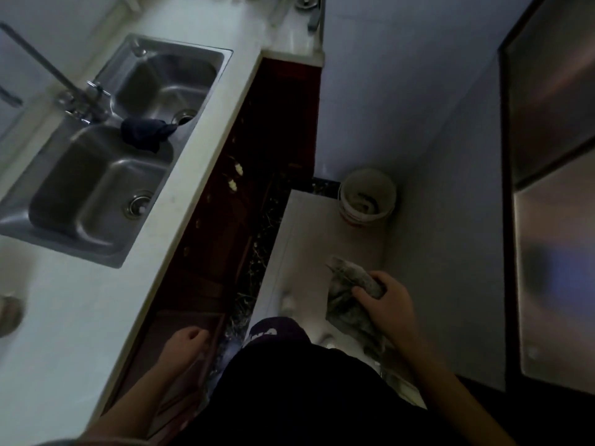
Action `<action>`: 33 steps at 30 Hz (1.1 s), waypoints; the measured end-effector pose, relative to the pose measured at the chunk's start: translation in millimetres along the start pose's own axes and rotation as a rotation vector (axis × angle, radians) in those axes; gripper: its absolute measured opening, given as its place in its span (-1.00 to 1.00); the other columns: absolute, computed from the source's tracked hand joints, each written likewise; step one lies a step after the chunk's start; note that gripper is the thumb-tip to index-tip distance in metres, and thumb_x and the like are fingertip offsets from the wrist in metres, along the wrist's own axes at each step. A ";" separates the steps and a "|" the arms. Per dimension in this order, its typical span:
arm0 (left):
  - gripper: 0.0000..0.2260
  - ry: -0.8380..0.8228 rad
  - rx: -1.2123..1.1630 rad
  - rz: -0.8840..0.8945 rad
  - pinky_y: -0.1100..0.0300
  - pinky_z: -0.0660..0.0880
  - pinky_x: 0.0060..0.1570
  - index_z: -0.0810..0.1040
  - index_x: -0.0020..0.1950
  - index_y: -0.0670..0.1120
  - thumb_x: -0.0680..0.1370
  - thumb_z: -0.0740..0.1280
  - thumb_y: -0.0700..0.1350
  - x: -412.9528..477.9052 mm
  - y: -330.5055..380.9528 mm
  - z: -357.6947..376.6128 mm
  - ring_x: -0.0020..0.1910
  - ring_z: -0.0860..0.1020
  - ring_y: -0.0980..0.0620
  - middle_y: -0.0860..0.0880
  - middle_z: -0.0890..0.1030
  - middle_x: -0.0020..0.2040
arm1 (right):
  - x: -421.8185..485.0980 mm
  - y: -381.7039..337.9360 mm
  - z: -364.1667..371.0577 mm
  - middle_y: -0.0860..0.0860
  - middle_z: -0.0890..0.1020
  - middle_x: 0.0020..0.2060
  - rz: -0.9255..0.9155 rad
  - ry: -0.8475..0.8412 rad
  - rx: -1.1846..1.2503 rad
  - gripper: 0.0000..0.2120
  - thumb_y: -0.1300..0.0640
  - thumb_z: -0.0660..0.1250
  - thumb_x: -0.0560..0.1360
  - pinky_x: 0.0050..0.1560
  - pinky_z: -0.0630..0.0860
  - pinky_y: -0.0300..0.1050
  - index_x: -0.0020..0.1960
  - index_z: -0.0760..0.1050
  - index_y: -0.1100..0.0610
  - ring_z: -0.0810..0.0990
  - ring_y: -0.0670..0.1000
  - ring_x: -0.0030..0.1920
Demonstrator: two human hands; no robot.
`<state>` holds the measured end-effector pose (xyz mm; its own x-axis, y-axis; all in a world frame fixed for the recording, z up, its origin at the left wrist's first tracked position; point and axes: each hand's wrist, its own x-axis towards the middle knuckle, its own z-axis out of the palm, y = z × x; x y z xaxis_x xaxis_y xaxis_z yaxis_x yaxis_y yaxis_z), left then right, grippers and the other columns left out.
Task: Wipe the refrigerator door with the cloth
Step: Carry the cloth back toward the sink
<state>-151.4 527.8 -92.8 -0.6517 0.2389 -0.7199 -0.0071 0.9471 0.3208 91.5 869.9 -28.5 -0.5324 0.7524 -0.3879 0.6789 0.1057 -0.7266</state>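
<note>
My right hand [384, 302] grips a crumpled grey cloth [349, 291] low over the pale floor, its loose end hanging down towards my leg. The steel refrigerator door [553, 220] rises along the right edge of the view, well to the right of the cloth and apart from it. My left hand [185, 342] hangs beside the dark red cabinet front, fingers loosely curled, holding nothing.
A white counter [106, 300] with a double steel sink [106, 175] and faucet [64, 82] fills the left; a dark rag [145, 132] lies on the sink divider. A white bucket [367, 196] stands in the floor corner by the wall.
</note>
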 end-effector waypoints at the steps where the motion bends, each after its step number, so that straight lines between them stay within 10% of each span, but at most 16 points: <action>1: -0.72 -0.005 0.005 0.000 0.09 0.47 -0.10 0.61 -0.30 -0.06 0.61 0.34 -0.17 9.9 9.0 -5.0 -0.20 0.63 -0.02 -0.09 0.70 -0.26 | 14.5 -3.1 -0.8 -0.08 0.65 -0.13 0.011 0.004 -0.003 -0.79 0.01 0.52 0.47 -0.18 0.47 -0.24 0.05 0.60 0.02 0.61 -0.15 -0.14; 11: -0.76 -0.125 -0.139 0.062 0.20 0.43 -0.40 0.57 -0.20 -0.18 0.64 0.26 -0.20 150.4 173.6 -74.4 -0.41 0.53 -0.07 -0.21 0.62 -0.25 | 145.3 -55.2 -18.9 -0.05 0.65 -0.09 0.155 0.116 0.015 -0.74 0.00 0.52 0.47 -0.14 0.45 -0.16 0.12 0.61 0.03 0.61 -0.04 -0.10; 17: -0.80 -0.093 -0.173 0.197 0.12 0.57 -0.16 0.64 0.01 -0.21 0.66 0.26 -0.15 207.2 280.8 -125.8 -0.13 0.65 -0.07 -0.16 0.68 -0.10 | 215.3 -90.7 -41.7 -0.04 0.67 -0.09 0.179 0.140 0.073 -0.78 0.02 0.52 0.49 -0.04 0.61 0.00 0.10 0.59 -0.02 0.64 -0.03 -0.09; 33: -0.80 0.153 -0.215 0.026 -0.12 0.63 -0.11 0.65 -0.12 -0.09 0.60 0.30 -0.04 270.6 409.2 -202.0 -0.20 0.69 -0.11 -0.09 0.71 -0.21 | 488.6 -241.2 -55.9 -0.08 0.60 -0.08 -0.091 -0.325 0.016 -0.81 0.01 0.46 0.55 -0.05 0.48 -0.17 0.12 0.52 -0.05 0.58 -0.06 -0.07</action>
<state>-483.9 936.8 -32.0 -0.7609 0.2119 -0.6133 -0.1393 0.8698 0.4734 -304.1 1248.4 -11.0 -0.7256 0.4937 -0.4793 0.6143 0.1509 -0.7745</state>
